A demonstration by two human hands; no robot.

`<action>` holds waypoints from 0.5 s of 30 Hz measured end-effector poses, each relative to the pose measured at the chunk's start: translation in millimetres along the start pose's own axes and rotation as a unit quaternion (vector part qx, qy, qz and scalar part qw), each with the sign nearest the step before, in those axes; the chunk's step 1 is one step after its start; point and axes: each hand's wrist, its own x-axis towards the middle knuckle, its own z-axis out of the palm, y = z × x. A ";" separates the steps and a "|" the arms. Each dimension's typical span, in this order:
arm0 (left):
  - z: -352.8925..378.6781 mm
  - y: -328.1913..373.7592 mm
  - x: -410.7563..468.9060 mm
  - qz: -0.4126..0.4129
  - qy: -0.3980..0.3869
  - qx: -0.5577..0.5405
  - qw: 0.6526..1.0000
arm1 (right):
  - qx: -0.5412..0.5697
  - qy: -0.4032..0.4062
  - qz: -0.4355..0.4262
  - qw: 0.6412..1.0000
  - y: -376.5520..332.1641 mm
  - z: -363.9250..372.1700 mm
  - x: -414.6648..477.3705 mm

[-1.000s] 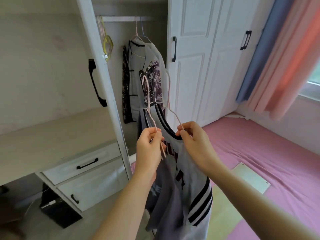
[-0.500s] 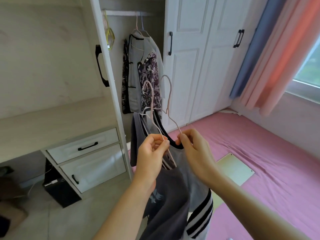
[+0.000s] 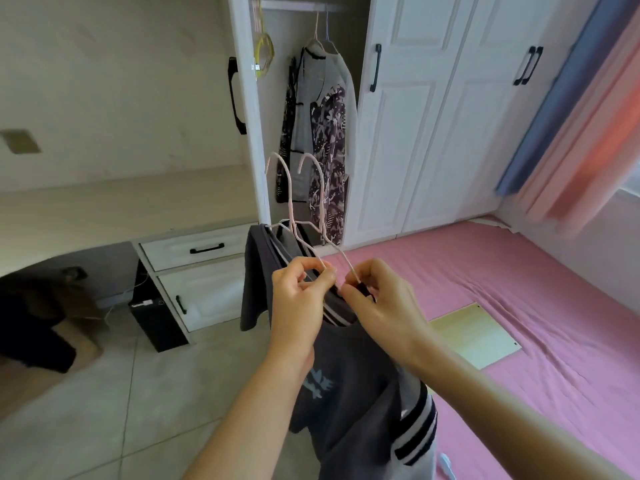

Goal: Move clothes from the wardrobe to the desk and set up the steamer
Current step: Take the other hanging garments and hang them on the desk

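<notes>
My left hand point(image 3: 300, 299) pinches the wire of a pink hanger point(image 3: 284, 188) that carries a dark grey T-shirt point(image 3: 346, 368). My right hand point(image 3: 384, 306) pinches a second pink hanger point(image 3: 317, 181) at the black collar of a grey striped jersey point(image 3: 415, 434). Both garments hang down in front of me. The open wardrobe point(image 3: 252, 109) behind them still has a grey top and a patterned dress point(image 3: 329, 147) on its rail. The wooden desk point(image 3: 114, 206) lies to the left. No steamer is in view.
White drawers point(image 3: 194, 251) sit under the desk's right end, with a black box point(image 3: 152, 317) on the floor beside them. A pink mattress point(image 3: 519, 289) with a pale board point(image 3: 474, 336) fills the right. Closed wardrobe doors point(image 3: 433, 116) and curtains point(image 3: 571, 116) stand behind.
My view has swung left and pulled back from the wardrobe, so more of the desk shows. Both hands keep their hold, and the two hangers have come lower and further left.
</notes>
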 end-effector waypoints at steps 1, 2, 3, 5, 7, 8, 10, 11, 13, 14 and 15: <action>-2.3 0.4 -5.0 -0.001 0.004 -0.005 1.000 | -0.002 -0.011 -0.002 1.000 -0.2 1.2 -4.7; -4.5 1.3 -9.8 -0.002 0.005 -0.011 1.000 | 0.000 -0.021 -0.006 1.000 -1.0 2.1 -8.9; -7.1 1.8 -14.5 -0.006 0.008 -0.018 1.000 | 0.002 -0.030 -0.013 0.999 -1.9 3.2 -12.5; -13.5 -0.3 -22.5 -0.022 0.016 -0.035 0.999 | 0.001 -0.051 -0.030 0.998 -3.2 5.1 -18.8; -21.3 -2.2 -29.8 -0.046 0.021 -0.072 0.996 | -0.006 -0.075 -0.048 0.996 -5.1 7.5 -24.6; -25.1 -2.1 -32.6 -0.061 0.017 -0.100 0.993 | -0.009 -0.085 -0.056 0.995 -5.8 9.3 -27.3; -33.6 1.2 -35.6 -0.099 0.004 -0.177 0.979 | -0.001 -0.103 -0.066 0.992 -7.4 13.5 -31.8; -39.2 3.9 -35.6 -0.120 0.003 -0.224 0.967 | 0.004 -0.111 -0.070 0.991 -8.5 15.7 -33.5; -55.3 7.4 -30.8 -0.152 0.024 -0.296 0.943 | 0.005 -0.125 -0.082 0.989 -11.2 20.0 -35.9; -65.8 8.7 -27.5 -0.161 0.037 -0.323 0.932 | 0.005 -0.134 -0.087 0.987 -12.6 22.4 -37.0; -77.1 10.4 -25.0 -0.168 0.042 -0.346 0.922 | 0.008 -0.144 -0.089 0.985 -13.8 25.0 -38.1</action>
